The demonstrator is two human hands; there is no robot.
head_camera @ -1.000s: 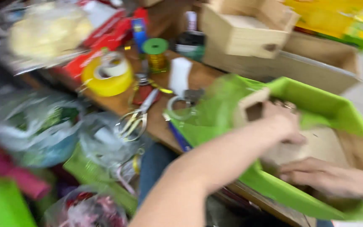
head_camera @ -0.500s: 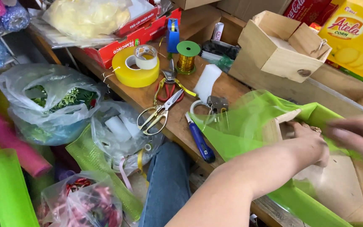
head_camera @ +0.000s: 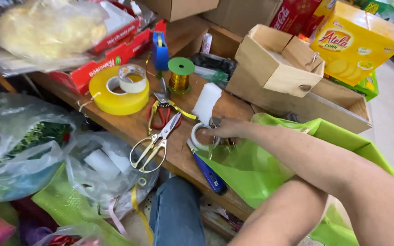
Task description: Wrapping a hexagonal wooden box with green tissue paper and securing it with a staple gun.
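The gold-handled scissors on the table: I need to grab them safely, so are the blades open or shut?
Shut. The gold-handled scissors lie flat on the wooden table, blades together in one point, handle loops side by side.

Green wrapping sheet point(head_camera: 247, 168), yellow tape roll point(head_camera: 115, 98), gold-handled scissors point(head_camera: 153, 143), blue knife point(head_camera: 210, 175), brown table point(head_camera: 128, 125)

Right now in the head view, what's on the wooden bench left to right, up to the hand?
Yellow tape roll → gold scissors → green-topped spool → white block → right hand on a clear tape ring.
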